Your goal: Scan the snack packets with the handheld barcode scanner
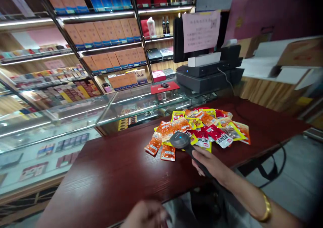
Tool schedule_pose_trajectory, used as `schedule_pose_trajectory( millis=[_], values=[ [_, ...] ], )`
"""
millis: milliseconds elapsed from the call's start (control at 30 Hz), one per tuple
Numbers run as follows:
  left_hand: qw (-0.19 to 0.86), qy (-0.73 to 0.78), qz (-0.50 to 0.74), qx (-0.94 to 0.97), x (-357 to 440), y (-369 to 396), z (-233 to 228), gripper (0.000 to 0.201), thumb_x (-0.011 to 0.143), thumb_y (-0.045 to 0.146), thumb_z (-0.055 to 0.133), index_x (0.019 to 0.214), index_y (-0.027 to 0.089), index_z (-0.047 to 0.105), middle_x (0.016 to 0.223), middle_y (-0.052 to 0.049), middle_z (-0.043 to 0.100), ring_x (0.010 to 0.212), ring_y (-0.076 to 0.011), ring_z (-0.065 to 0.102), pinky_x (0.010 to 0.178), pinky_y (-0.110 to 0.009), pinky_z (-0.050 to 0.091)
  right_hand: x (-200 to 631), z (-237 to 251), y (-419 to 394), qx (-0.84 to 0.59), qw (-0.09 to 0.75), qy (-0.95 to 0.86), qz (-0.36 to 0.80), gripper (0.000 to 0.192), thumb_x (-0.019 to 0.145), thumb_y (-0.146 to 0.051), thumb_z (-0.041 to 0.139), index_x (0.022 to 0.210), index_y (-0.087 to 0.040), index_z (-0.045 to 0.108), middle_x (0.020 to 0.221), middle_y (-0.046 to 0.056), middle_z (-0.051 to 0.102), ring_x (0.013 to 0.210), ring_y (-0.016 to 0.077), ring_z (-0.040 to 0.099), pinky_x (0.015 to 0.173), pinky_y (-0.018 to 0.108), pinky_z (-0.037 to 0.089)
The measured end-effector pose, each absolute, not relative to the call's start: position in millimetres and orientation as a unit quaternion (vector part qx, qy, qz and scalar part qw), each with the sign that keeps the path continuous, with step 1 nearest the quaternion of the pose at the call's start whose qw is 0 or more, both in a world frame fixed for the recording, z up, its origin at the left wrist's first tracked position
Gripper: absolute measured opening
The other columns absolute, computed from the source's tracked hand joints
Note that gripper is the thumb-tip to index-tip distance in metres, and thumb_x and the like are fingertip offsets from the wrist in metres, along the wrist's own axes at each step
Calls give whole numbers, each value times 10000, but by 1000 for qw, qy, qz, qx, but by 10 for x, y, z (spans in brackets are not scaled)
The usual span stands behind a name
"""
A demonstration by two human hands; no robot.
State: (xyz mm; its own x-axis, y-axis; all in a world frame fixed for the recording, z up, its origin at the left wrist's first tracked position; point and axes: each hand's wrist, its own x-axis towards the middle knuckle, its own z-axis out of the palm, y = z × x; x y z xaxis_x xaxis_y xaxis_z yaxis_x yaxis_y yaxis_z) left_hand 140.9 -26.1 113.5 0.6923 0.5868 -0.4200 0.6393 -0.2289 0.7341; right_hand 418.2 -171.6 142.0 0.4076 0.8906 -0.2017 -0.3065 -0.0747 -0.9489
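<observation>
Gripping a black scanner (pixel 182 141), right hand (pixel 210 165) closed, above snack packets (pixel 202 127)

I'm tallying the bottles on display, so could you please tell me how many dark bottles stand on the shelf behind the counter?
2. The dark bottles stand side by side on the lit shelf, just right of a pale clear container and left of the monitor. Others may be hidden behind it.

Your scanner (pixel 181 140) is matt dark plastic; the snack packets (pixel 214 128) are glossy foil; the counter (pixel 113 174) is polished dark wood.
</observation>
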Motion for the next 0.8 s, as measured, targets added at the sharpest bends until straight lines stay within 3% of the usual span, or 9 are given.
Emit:
schedule_pose_trajectory(
  millis=[67,167,267,433,667,800],
  values=[
    [446,384,16,808,1735,82,1373,454,938,630,490,1008,259,743,1008,-52,735,955,-250,680,816,-357,551,4061,1430,-1610,-545,643,-265,468,621,754,-758,703,982,-188,608,547,-79,499,419,79,396,452,224,346],
    [170,415,122,885,2269,551,1661,392,943,498,530,1105,183,696,1154,-133,710,1084,-276,664,956,-346,482,3915,1410,-1469,-524,666,-255,466,606,780,-753,681,1009,-198,595,558,-84,501,422,84,410,463,229,369],
    [75,478,30,875,2647,790,1729,466,875,496,638,1134,109,659,1224,-224,659,1115,-327,665,929,-353,477,3821,1334,-1370,-512,665,-249,484,643,774,-777,666,1040,-197,589,554,-91,496,416,83,418,464,224,371],
    [100,501,-20,859,2712,762,1584,500,819,494,714,1128,116,604,1214,-229,681,1136,-340,673,847,-327,474,3759,1179,-1303,-501,649,-253,513,687,770,-793,653,1105,-199,573,532,-98,506,401,83,417,444,213,345],
    [229,565,97,786,2025,541,1443,379,871,458,649,1104,185,528,1075,-149,759,994,-282,732,735,-299,469,3514,1371,-1291,-464,620,-303,556,633,791,-778,645,1042,-205,551,550,-101,498,423,73,408,447,202,344],
    [227,585,124,769,1646,443,1377,308,855,399,663,1052,206,524,1006,-107,762,947,-256,735,728,-284,462,3274,1468,-1191,-451,589,-325,587,604,761,-778,668,942,-220,525,541,-109,490,415,68,394,445,202,334]
  ],
)
